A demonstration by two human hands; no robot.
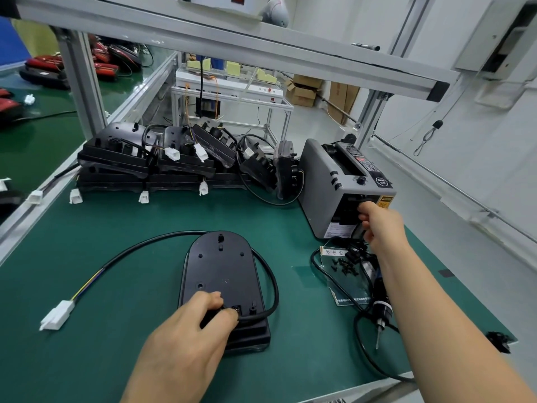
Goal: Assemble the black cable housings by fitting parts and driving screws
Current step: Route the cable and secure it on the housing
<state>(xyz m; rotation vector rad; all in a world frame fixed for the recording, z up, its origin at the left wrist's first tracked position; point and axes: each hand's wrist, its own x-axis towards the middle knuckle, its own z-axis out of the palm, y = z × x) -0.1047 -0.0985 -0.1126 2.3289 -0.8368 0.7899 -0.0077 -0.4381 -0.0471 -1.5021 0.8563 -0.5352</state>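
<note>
Centre of green bench: one black cable housing (220,274), flat, back face up, its cable (139,247) looped round it to a white connector (56,315). Left hand (189,338): fingers curled down on the housing's near end, at the cable entry. Right hand (380,225): fingers bunched at the tape dispenser (319,175) outlet; what they pinch is hidden. Likely hazards: the cable lifts from its entry if the left hand's pressure eases; the forearm sweeps the loose screws (345,264) or electric screwdriver (380,309) beneath it.

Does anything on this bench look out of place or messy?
A small black part lies alone at the right edge of the green mat and might fall. The stacked housings at the back lean unevenly.
</note>
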